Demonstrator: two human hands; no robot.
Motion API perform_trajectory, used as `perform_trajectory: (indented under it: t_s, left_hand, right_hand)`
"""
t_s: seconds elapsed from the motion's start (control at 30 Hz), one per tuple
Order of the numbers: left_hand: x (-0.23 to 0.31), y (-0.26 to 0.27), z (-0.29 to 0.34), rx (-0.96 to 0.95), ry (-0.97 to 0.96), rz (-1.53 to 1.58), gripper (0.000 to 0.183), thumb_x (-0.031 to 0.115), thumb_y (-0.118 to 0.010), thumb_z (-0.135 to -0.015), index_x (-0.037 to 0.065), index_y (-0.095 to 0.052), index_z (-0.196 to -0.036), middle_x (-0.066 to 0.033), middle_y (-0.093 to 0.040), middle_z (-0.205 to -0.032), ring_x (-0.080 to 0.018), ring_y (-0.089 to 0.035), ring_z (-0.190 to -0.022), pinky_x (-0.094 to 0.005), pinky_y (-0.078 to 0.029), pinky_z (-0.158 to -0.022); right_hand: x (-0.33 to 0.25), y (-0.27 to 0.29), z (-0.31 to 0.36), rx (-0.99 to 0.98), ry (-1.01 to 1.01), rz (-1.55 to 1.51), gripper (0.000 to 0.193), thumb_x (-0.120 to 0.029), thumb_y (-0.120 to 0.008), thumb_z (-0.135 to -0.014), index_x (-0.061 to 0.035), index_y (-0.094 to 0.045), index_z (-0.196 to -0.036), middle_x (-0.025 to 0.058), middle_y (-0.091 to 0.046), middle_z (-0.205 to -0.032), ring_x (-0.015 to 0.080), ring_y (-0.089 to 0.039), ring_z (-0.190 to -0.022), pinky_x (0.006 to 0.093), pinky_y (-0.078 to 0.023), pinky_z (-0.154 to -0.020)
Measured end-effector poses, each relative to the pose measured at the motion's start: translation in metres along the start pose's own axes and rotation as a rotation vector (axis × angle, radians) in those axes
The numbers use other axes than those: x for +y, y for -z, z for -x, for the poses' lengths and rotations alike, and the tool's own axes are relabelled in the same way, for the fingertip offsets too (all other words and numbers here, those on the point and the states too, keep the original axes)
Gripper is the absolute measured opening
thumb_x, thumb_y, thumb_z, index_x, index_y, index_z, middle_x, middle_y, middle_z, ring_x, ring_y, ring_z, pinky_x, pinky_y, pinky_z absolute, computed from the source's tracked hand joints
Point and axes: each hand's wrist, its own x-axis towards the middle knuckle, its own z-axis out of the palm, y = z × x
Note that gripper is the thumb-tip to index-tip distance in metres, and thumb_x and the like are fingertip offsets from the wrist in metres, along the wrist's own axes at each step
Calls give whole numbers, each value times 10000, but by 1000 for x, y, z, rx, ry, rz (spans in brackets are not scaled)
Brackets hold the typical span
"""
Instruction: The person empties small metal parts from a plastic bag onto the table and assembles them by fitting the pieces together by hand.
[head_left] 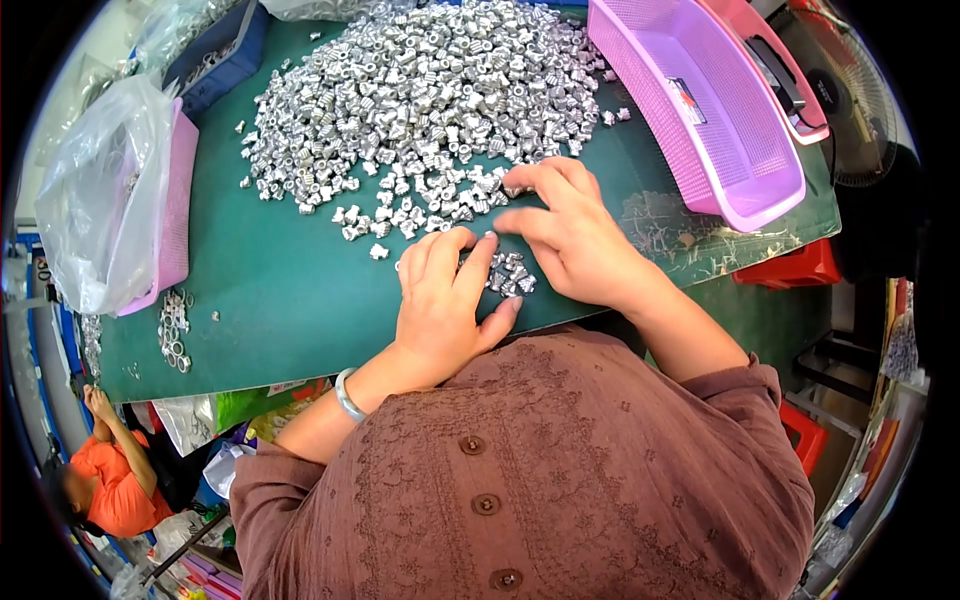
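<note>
A large heap of small silvery metal fittings (430, 90) covers the far middle of the green table. Close to me lies a small separate cluster of the same fittings (512, 275), between my two hands. My left hand (438, 295) rests on the table at the left of that cluster, fingers spread and curved, thumb apart. My right hand (570, 235) arches over from the right, its fingers apart; one fingertip reaches the near edge of the heap. No fitting is plainly gripped in either hand, though the right fingertips partly hide what lies under them.
A purple plastic basket (745, 185) stands at the right, beside a pink one (815, 120) and a fan (845, 110). At the left are a bagged pink basket (177, 215), a blue bin (225, 65) and several metal rings (174, 335). Another person (120, 480) sits at lower left.
</note>
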Motion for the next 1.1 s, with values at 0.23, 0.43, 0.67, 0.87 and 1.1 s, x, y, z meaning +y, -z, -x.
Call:
perform_trajectory:
  t_s: [0.23,0.43,0.67,0.87,1.1]
  left_hand:
    - [-2,-1,3,-2,12,22,585,241,-799,-648,21,-604,-1154,-145,-526,-1119,-316,-503,-1044,-422,-371,-922]
    - [-1,-3,3,47,41,43,659,251,-810,-637,-9,-578,-1196,-166,-514,-1149,-324,-500,-1053,-419,-384,-918]
    - [-1,-3,4,-2,40,-4,701,253,-808,-641,-26,-557,-1233,-174,-500,-1180,-328,-493,-1055,-419,-385,-919]
    - [1,-4,2,6,65,8,705,293,-791,-665,-35,-535,-1235,-173,-487,-1203,-348,-479,-1073,-452,-388,-914]
    - [1,-2,1,-16,65,-2,716,271,-817,-636,-26,-544,-1227,-181,-492,-1194,-337,-487,-1068,-427,-386,-923]
  right_hand:
    - [-4,-4,-7,22,-2,108,277,-20,-608,-741,-93,-724,-981,136,-565,-1146,344,-484,-1098,448,-373,-967]
    - [1,2,-3,-2,49,21,232,3,-630,-709,-89,-731,-896,104,-578,-1067,322,-497,-1054,428,-393,-929]
    - [7,-2,-4,89,-36,21,198,11,-627,-723,-72,-718,-878,66,-584,-977,288,-515,-996,402,-414,-882]
    - [8,-6,-9,99,-46,73,219,6,-612,-738,-68,-716,-917,75,-579,-976,290,-513,-990,404,-415,-877]
    - [7,-3,-6,71,-45,49,201,-14,-631,-745,-87,-724,-906,78,-573,-963,297,-511,-975,399,-417,-869]
